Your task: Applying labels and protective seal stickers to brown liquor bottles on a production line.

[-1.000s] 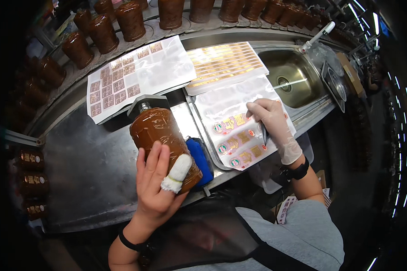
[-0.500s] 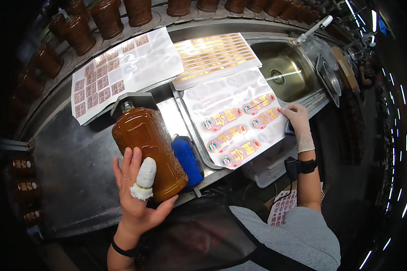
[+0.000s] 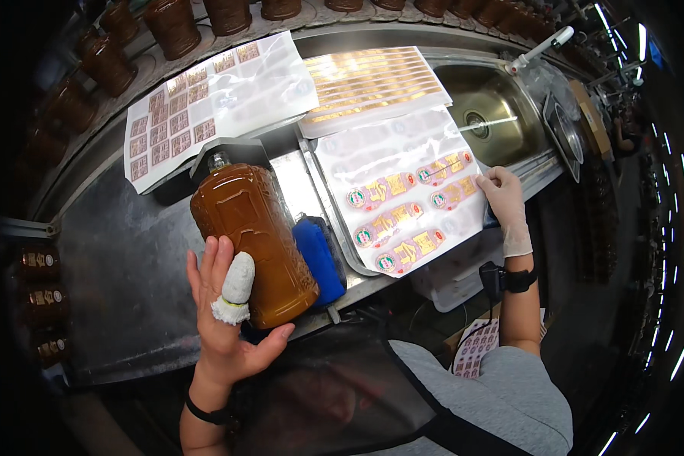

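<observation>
A large amber-brown bottle point(image 3: 254, 243) with moulded sides lies on its side, its clear neck toward a grey support. My left hand point(image 3: 224, 308) is open against its lower left side, fingers spread; a white cover wraps one finger. On the right, a sheet of labels point(image 3: 403, 178) in pink, gold and green lies on a metal tray. My right hand point(image 3: 505, 201), in a pale thin glove, pinches at the sheet's right edge with thumb and forefinger. A blue cloth-like pad point(image 3: 318, 258) sits beside the bottle's right side.
Behind lie a sheet of small square brown labels point(image 3: 205, 106) and a sheet of gold strips point(image 3: 376, 83). A steel sink point(image 3: 501, 121) with a white-handled tap point(image 3: 543, 47) stands at the right. Brown bottles point(image 3: 171, 26) line the far edge; labelled ones point(image 3: 42, 304) stand at the left.
The view has shifted a little, so the bottle and sheets sit slightly higher and farther right. My left hand stays beside the bottle; my right hand stays at the label sheet's edge.
</observation>
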Action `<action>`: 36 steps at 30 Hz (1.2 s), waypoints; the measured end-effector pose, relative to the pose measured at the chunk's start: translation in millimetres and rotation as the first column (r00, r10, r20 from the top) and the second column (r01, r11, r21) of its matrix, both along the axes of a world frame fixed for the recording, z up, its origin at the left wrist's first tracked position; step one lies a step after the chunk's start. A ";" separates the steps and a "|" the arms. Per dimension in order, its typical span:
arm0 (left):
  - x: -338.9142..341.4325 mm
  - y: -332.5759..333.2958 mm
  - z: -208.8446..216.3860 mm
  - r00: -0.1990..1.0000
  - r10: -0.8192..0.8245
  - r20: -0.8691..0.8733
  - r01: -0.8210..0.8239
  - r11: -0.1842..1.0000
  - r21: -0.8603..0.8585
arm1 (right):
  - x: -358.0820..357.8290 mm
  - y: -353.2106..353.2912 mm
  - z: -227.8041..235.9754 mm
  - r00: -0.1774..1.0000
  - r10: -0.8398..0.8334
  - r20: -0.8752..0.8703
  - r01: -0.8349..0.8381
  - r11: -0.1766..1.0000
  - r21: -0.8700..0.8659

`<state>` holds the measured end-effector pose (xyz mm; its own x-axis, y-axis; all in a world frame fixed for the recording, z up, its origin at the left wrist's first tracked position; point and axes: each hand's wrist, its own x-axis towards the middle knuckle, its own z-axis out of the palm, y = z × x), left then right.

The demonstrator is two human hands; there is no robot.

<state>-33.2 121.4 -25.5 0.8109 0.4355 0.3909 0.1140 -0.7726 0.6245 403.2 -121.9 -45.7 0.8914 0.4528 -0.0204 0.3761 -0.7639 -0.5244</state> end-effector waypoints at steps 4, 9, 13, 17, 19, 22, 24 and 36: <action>0.0 0.6 -1.2 1.000 -0.001 0.013 0.001 1.000 0.002 | -0.6 1.0 -0.5 0.998 -0.001 0.057 0.001 1.000 0.007; 0.9 1.9 -2.5 1.000 0.004 0.018 -0.004 1.000 0.003 | -1.1 1.8 0.4 0.993 0.037 0.114 -0.034 0.999 -0.027; 2.7 1.7 -2.5 1.000 0.007 0.019 -0.007 1.000 -0.002 | -22.8 6.3 8.3 0.916 0.059 0.398 -0.030 0.996 -0.078; 1.4 1.5 -3.0 1.000 0.013 0.014 -0.013 1.000 -0.001 | -31.2 14.3 30.8 0.937 0.036 0.348 -0.045 0.999 0.016; -0.7 2.1 -2.5 1.000 0.021 0.001 -0.021 1.000 0.005 | -14.1 17.3 36.7 0.940 0.058 0.337 -0.077 0.996 0.044; 0.4 3.1 -5.1 1.000 0.011 0.014 -0.011 1.000 0.000 | 42.5 20.7 39.0 0.938 0.043 0.343 -0.082 0.992 0.100; 1.3 2.9 -2.6 1.000 0.006 0.014 -0.006 1.000 -0.003 | 97.5 21.1 29.1 0.936 0.013 0.352 -0.064 0.989 0.134; -15.6 3.1 1.6 0.998 0.065 -0.014 -0.066 0.987 -0.146 | 252.6 23.1 -75.2 0.979 0.174 0.109 -0.099 0.865 -0.491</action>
<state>-48.8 124.5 -23.9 0.7820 0.5395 0.3121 0.1671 -0.6639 0.7289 655.8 -98.9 -120.9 0.8314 0.5371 -0.1424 0.5378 -0.8423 -0.0368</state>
